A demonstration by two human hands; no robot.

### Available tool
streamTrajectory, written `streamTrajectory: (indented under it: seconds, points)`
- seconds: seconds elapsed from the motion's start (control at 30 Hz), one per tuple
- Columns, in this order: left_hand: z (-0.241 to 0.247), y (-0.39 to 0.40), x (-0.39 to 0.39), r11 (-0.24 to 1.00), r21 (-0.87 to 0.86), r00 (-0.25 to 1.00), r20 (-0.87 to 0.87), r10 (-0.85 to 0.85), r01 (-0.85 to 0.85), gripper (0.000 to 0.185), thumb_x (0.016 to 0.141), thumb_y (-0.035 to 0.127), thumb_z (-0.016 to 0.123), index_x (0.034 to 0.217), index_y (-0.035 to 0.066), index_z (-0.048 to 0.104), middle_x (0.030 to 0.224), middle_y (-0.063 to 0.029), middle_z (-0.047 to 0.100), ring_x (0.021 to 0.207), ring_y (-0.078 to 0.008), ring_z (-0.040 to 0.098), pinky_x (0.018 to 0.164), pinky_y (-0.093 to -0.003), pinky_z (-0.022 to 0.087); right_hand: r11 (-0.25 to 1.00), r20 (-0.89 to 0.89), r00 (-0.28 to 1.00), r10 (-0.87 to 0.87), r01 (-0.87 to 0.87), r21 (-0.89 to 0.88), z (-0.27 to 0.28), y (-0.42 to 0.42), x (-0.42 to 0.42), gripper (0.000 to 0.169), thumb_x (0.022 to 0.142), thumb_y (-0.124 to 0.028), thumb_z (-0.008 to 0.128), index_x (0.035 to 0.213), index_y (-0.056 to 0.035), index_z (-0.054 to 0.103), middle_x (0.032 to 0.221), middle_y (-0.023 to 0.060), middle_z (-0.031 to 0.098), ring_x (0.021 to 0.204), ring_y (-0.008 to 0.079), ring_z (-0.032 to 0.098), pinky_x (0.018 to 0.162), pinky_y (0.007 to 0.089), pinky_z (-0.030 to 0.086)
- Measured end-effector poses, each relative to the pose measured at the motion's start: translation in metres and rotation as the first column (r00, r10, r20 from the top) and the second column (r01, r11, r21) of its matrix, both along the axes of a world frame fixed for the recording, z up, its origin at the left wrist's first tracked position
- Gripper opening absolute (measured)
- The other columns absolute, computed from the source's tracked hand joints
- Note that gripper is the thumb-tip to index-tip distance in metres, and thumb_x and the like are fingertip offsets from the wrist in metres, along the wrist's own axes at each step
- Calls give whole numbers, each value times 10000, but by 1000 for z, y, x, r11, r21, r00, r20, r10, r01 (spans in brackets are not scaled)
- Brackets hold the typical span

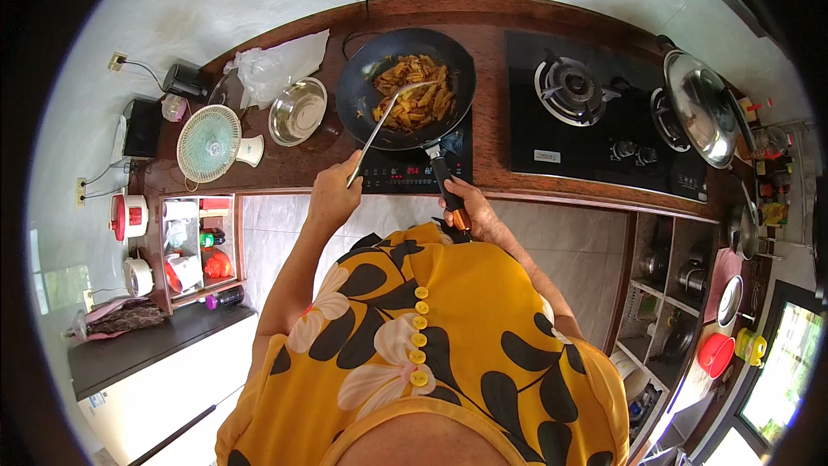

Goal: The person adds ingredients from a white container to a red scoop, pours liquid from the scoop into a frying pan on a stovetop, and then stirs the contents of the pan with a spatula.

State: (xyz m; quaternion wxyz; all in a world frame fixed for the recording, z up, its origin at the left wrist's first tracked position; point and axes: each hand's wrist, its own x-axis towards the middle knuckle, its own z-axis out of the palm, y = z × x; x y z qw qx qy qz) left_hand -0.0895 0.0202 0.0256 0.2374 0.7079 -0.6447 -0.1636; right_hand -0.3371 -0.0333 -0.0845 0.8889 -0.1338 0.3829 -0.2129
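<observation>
A black wok (352, 103) sits on an induction cooktop (407, 181) whose red display is lit. In it lie golden-brown cut strips of food (420, 74), heaped towards the middle. My left hand (335, 191) grips the shaft of a long metal cooking utensil (381, 126), probably a spatula or ladle. Its far end rests among the strips, its shape partly hidden there. My right hand (475, 204) is wrapped around the wok's black handle (440, 171), near the copper-coloured end.
Left of the wok are a steel bowl (299, 111), a plastic bag (255, 74) and a small fan (208, 144). A gas hob (550, 149) lies to the right, with a large domed lid (698, 107) at its far end. The counter's front edge (543, 199) runs before me.
</observation>
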Motion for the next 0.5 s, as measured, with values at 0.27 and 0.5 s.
streamTrajectory:
  seconds: [0.27, 0.5]
  points:
    - [-19, -4, -4, 968, 250, 918, 381, -108, 10, 490, 815, 41, 487, 1298, 122, 493, 847, -201, 587, 739, -408, 606, 659, -490, 497, 999, 7, 999, 37, -37, -11, 1, 1, 2, 342, 937, -253, 543, 1198, -84, 400, 676, 67, 557, 429, 164, 514, 371, 293, 451]
    - [7, -14, 44, 990, 88, 994, -6, -108, 108, 459, 771, 75, 602, 1228, 37, 572, 841, -192, 643, 746, -307, 645, 702, -390, 502, 1000, 2, 1000, 17, -17, -15, 1, -1, 0, 318, 941, -256, 534, 1183, -86, 419, 678, 67, 556, 430, 169, 514, 374, 290, 451]
